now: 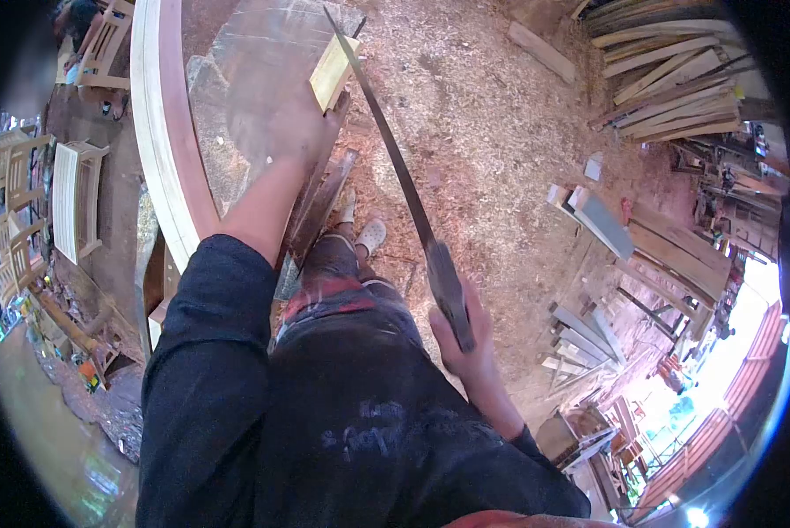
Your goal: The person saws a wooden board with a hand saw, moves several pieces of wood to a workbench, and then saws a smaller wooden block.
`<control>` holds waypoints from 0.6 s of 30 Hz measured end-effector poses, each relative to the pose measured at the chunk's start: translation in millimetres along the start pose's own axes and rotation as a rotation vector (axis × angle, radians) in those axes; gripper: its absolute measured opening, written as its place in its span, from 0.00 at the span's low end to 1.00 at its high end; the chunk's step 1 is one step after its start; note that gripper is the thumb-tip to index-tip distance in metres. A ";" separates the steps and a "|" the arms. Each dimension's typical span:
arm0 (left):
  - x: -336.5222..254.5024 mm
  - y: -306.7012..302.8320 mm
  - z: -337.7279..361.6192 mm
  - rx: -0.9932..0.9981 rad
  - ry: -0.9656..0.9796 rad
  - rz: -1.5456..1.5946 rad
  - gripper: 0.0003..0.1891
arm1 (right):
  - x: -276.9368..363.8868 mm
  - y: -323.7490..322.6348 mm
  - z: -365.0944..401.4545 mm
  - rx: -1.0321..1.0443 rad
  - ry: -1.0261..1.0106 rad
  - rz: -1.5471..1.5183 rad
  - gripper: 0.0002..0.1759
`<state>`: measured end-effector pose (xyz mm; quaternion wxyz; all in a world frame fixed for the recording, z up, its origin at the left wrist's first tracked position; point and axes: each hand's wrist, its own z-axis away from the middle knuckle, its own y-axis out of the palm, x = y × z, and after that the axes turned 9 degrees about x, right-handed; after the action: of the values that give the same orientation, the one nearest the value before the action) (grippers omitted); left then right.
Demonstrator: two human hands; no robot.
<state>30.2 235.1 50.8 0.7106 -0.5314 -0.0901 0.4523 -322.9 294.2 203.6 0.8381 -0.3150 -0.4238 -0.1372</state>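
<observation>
Head view: I look down past my dark sleeves, with the saw running away from me.
curved frame (162,132): a pale bent rail to the left of my left hand, clear of the cut.
worktop (254,53): the grey slab under my left hand; I judge it firm enough to lean on.
left hand (296,132): laid down on the worktop, just behind the wood piece. It is blurred, so I cannot tell whether the fingers curl round the wood. I should press hard and keep my fingers left of the blade.
wood piece (333,70): a yellow offcut just beyond my left hand, at the worktop's right edge, with the blade against its right side.
saw (395,167): a long blade reaching from my right hand to the wood piece. Long, light strokes should keep it from buckling.
right hand (465,339): closed round the saw's handle, near my hip. I should keep the wrist in line with the blade.
floor (501,114): deep in shavings right of the blade, and probably slippery underfoot.
</observation>
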 end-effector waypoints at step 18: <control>-3.2 1.8 -0.8 -0.004 -0.037 0.021 0.25 | 6.5 10.6 -91.5 0.027 -0.071 -0.131 0.30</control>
<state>28.0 232.3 50.1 0.7030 -0.5252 -0.0985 0.4693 -256.6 243.6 163.9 0.8159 -0.2796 -0.4748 -0.1749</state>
